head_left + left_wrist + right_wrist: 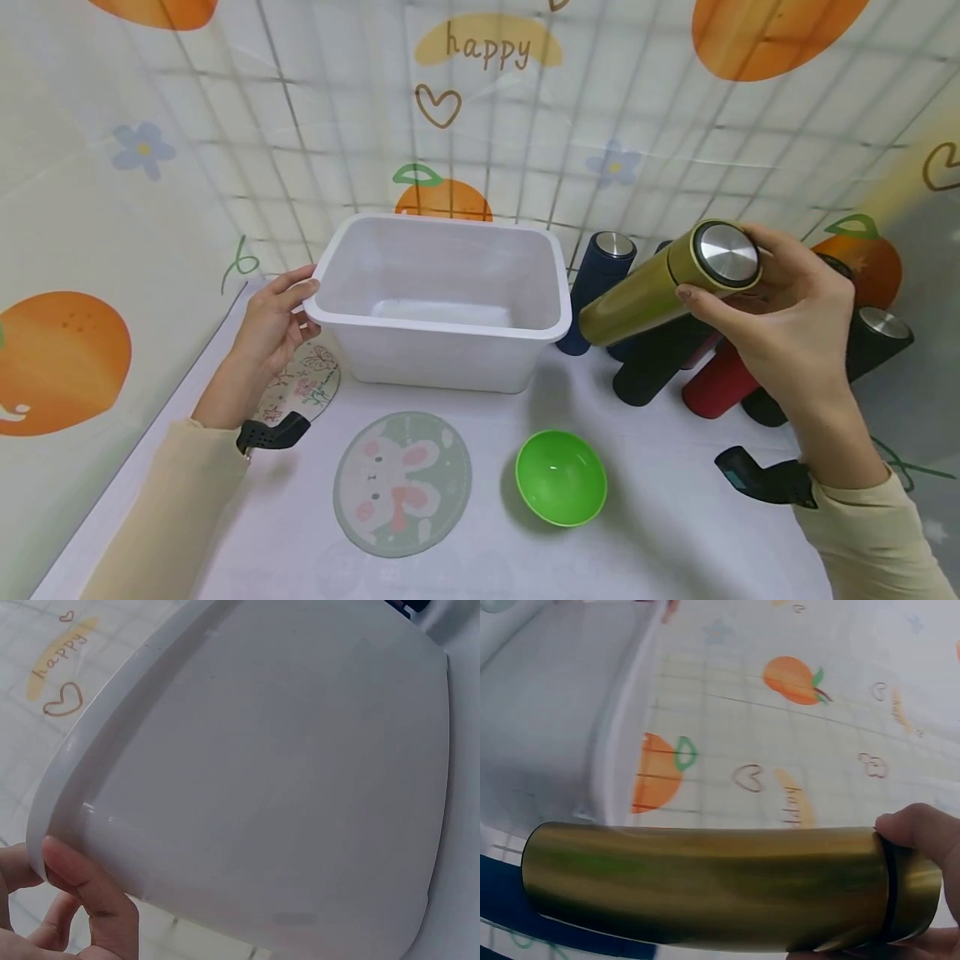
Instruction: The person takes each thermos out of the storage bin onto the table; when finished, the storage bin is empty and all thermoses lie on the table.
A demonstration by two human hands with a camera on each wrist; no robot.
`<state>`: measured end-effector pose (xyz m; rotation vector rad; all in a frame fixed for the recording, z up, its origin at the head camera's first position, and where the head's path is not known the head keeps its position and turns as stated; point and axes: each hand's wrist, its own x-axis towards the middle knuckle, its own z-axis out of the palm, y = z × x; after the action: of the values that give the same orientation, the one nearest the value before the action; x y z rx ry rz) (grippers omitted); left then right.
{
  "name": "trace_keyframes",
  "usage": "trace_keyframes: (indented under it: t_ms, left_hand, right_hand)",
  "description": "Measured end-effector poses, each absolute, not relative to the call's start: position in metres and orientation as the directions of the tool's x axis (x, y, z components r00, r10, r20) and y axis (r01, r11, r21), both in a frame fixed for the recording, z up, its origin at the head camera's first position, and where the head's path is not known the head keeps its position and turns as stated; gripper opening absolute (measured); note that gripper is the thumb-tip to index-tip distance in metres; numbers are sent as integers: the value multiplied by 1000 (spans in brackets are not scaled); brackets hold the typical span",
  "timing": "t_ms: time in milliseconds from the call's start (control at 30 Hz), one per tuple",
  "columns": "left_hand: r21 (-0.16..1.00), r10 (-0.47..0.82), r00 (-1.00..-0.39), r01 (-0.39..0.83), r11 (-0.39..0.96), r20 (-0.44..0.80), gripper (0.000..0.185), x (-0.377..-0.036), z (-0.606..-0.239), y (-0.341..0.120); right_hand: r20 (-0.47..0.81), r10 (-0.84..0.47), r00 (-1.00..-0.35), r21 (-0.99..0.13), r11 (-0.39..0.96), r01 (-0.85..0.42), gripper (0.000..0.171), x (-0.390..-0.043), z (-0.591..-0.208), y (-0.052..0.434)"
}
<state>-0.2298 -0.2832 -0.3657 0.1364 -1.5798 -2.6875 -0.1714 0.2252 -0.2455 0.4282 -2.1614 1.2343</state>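
Observation:
A white plastic bin (442,358) stands on the table, with no contents showing inside. My left hand (270,325) pinches its left rim between thumb and fingers; the left wrist view shows this grip beside the bin's smooth wall (262,772). My right hand (798,325) holds a gold thermos flask (633,300) around its lid end, just right of the bin. The flask tilts, its steel-topped lid up and its base toward the bin. In the right wrist view the gold flask (705,889) spans the frame, below the bin (562,697).
Behind and below the held flask stand or lean a navy flask (600,275), a red one (716,387) and several black ones, including one at the right (877,337). In front are a green bowl (561,479) and a round rabbit mat (402,483). A flowered mat (318,379) lies by the left hand.

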Motion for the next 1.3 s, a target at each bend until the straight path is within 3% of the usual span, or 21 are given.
trace_keyframes:
  t_ms: [500,733,1300]
  left_hand:
    - [886,-73,-995,-23,-463,-63,44,-231,-365,-282]
    - [879,-70,-995,-27,-477,-69,43,-231,-365,-282]
    - [881,-69,-995,-35,-471,-76,44,-230,-365,-281]
  right_hand:
    - [490,-2,-872,-691,609,-390,61,-191,-293,214]
    - [423,-19,-906,-686,647,-334,67,-201,-308,210]
    - [348,-21,-937,-670,694,-264,70,-220,-325,207]
